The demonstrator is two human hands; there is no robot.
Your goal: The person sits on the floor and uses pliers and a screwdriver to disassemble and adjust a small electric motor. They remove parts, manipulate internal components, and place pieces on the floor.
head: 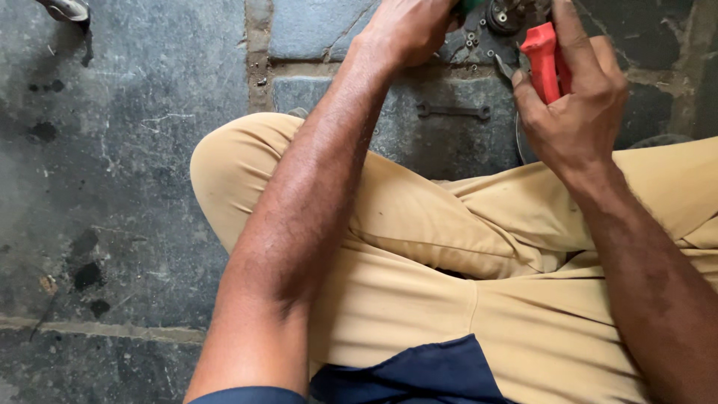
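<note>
gripping red-handled pliers [544,63], the right hand [576,105] is closed round the handles, the metal tip pointing at a dark metal machine part [490,34] at the top edge of the view. the left hand [407,30] lies curled on that part; what it holds is hidden. a flat spanner [454,111] lies on the stone floor [112,150] just below, beyond the tan trousers [449,254].

- pliers [542,63]: glossy red plastic grips, dull grey metal tips
- spanner [454,111]: dark matt metal
- machine part [490,34]: dark, greasy-looking metal with small bolts
- floor [127,150]: rough grey stone, stained
- trousers [464,277]: smooth tan cloth, matt
</note>
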